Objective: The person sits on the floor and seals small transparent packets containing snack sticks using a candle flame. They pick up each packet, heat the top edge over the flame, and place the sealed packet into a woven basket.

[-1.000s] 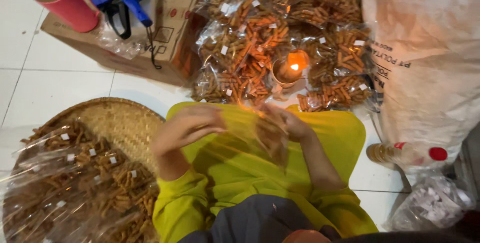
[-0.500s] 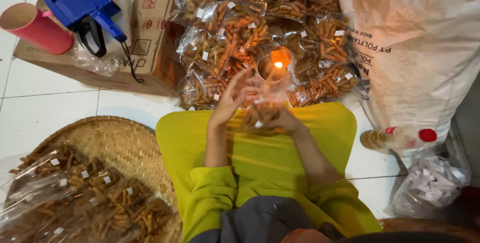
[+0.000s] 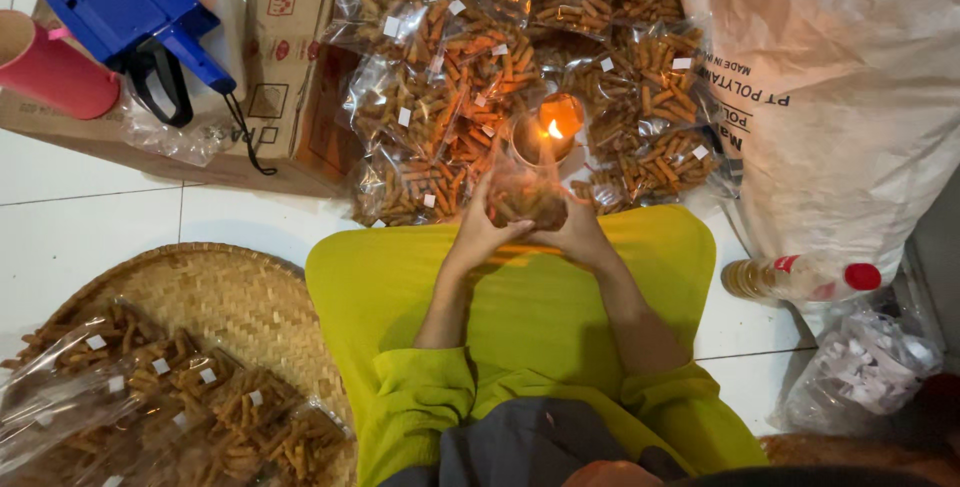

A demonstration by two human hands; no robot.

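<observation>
Both my hands hold one small clear bag of orange-brown snack sticks point(image 3: 527, 197) above my yellow-green lap. My left hand point(image 3: 480, 230) grips its left side with fingers raised along the plastic. My right hand point(image 3: 578, 235) supports the bag from the right and below. The bag's open top stands up right in front of a lit candle point(image 3: 548, 131) in a small round holder on the floor. Beyond the candle lies a heap of filled snack bags point(image 3: 450, 67).
A woven round tray point(image 3: 215, 292) at lower left holds several snack bags. A cardboard box point(image 3: 290, 37) carries a blue label gun point(image 3: 130, 7) and a pink cup point(image 3: 50, 67). A big white sack point(image 3: 850, 97), a red-capped bottle point(image 3: 800, 279) and small plastic bags point(image 3: 865, 367) are on the right.
My hands moved from my lap up toward the candle and closed together on the snack bag; its top now stands at the flame.
</observation>
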